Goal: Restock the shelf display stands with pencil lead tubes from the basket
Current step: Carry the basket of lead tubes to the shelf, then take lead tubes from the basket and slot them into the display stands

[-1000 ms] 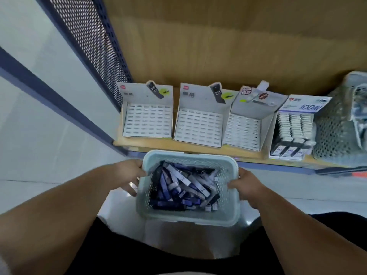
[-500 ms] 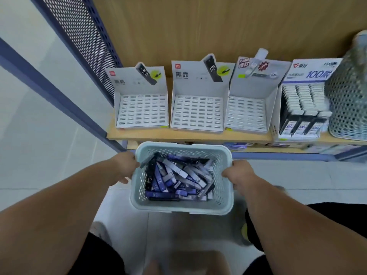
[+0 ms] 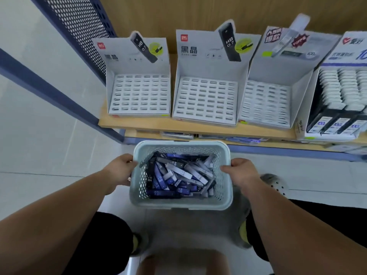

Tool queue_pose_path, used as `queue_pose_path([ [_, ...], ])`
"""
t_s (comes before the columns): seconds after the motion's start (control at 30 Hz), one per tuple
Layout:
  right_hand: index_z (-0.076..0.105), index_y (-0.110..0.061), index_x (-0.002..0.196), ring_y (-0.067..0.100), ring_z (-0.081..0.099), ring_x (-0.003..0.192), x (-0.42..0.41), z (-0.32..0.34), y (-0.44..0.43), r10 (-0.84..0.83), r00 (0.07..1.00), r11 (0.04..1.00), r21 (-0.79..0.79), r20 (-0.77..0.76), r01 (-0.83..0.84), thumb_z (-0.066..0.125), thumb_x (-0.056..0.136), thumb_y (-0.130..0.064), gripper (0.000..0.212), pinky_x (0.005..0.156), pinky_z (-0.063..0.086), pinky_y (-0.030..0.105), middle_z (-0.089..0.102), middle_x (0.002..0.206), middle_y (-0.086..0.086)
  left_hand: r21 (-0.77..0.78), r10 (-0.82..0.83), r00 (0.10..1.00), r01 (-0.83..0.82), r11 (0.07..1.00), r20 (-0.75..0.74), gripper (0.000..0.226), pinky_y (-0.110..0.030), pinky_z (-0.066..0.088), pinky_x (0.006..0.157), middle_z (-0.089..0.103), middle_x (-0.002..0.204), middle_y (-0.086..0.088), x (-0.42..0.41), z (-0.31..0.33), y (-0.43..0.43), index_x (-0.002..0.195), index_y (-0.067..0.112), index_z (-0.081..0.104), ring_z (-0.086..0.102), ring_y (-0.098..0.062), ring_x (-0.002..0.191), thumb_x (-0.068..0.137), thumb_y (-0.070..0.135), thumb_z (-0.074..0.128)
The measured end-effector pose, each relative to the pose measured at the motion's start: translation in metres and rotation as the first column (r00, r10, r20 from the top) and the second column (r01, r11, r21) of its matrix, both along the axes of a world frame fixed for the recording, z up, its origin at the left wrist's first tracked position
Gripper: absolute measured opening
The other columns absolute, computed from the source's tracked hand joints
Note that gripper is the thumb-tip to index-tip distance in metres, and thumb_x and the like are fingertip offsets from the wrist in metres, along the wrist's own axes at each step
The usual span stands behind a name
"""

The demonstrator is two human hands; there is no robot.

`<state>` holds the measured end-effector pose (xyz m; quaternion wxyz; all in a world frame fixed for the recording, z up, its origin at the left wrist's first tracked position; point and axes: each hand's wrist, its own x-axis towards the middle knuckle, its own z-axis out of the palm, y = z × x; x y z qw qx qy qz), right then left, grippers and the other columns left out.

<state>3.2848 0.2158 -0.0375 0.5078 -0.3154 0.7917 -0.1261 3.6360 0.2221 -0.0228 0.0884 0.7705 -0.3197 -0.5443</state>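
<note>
Gripping the pale blue basket (image 3: 179, 204) by its two short sides, the left hand (image 3: 119, 171) is curling its fingers round the left rim and the right hand (image 3: 241, 171) is wrapping its fingers round the right rim. Between the hands, the pencil lead tubes (image 3: 178, 175), black, blue and grey, are lying in a loose heap inside the basket. Beyond the hands, a wooden shelf (image 3: 198, 126) is carrying three white display stands side by side, each showing a slotted tray. The left stand (image 3: 139, 92) is sitting ahead of the left hand, the middle stand (image 3: 205, 100) straight ahead between the hands, and the right stand (image 3: 266, 104) ahead of the right hand. Farther out past the right hand, a fourth stand (image 3: 341, 90) is holding rows of white-capped tubes.
</note>
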Motion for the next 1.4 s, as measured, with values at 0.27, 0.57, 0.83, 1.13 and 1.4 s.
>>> queue_pose_path([
  [0.27, 0.062, -0.016, 0.102, 0.024, 0.056, 0.088, 0.027, 0.000, -0.006, 0.135, 0.832, 0.864, -0.346, -0.538, -0.364, 0.077, 0.080, -0.027, 0.029, 0.074, 0.046, 0.033, 0.059, 0.104, 0.004, -0.059, 0.060, 0.984, -0.070, 0.996, -0.167, 0.030, -0.050, 0.062, 0.070, 0.072, 0.096, -0.014, 0.011, -0.018, 0.016, 0.101, 0.020, 0.062, 0.071, -0.037, 0.088, 0.102, 0.046, 0.047],
  [0.57, 0.030, -0.007, 0.157, 0.030, 0.042, 0.140, 0.075, -0.038, -0.017, 0.682, 0.716, 0.732, 0.144, -0.152, -0.666, 0.086, 0.072, -0.057, 0.114, 0.112, 0.038, 0.035, 0.031, 0.158, 0.011, -0.205, 0.008, 1.000, -0.009, 0.979, -0.006, 0.039, -0.032, 0.047, 0.069, 0.067, 0.092, -0.003, 0.000, -0.035, 0.027, 0.098, 0.022, 0.061, 0.063, -0.021, 0.087, 0.104, 0.049, 0.035],
  [0.83, 0.025, -0.016, 0.157, 0.031, 0.034, 0.143, 0.075, -0.067, 0.002, 0.726, 0.669, 0.687, 0.116, -0.161, -0.717, 0.093, 0.055, -0.061, 0.131, 0.118, 0.035, 0.044, 0.019, 0.159, 0.002, -0.188, 0.012, 0.987, -0.042, 0.981, -0.158, 0.039, -0.043, 0.057, 0.081, 0.073, 0.097, -0.004, 0.007, -0.041, 0.027, 0.104, 0.025, 0.064, 0.069, -0.024, 0.092, 0.103, 0.053, 0.036],
  [1.13, 0.028, -0.029, 0.150, 0.035, 0.031, 0.137, 0.095, -0.080, 0.004, 0.767, 0.608, 0.636, 0.114, -0.206, -0.763, 0.092, 0.056, -0.059, 0.118, 0.104, 0.041, 0.046, 0.039, 0.153, 0.003, -0.186, 0.017, 0.990, -0.044, 0.982, -0.143, 0.037, -0.037, 0.055, 0.079, 0.072, 0.097, -0.002, 0.007, -0.046, 0.027, 0.104, 0.028, 0.064, 0.068, -0.022, 0.094, 0.104, 0.051, 0.035],
  [1.4, 0.026, -0.030, 0.147, 0.030, 0.063, 0.094, 0.107, -0.075, -0.006, 0.812, 0.573, 0.581, 0.237, -0.111, -0.779, 0.088, 0.065, -0.051, 0.105, 0.081, 0.058, 0.044, 0.063, 0.120, 0.006, -0.184, 0.035, 0.991, -0.058, 0.981, -0.129, 0.033, -0.026, 0.049, 0.069, 0.072, 0.097, 0.005, 0.005, -0.046, 0.027, 0.099, 0.035, 0.064, 0.067, -0.014, 0.093, 0.104, 0.051, 0.035],
])
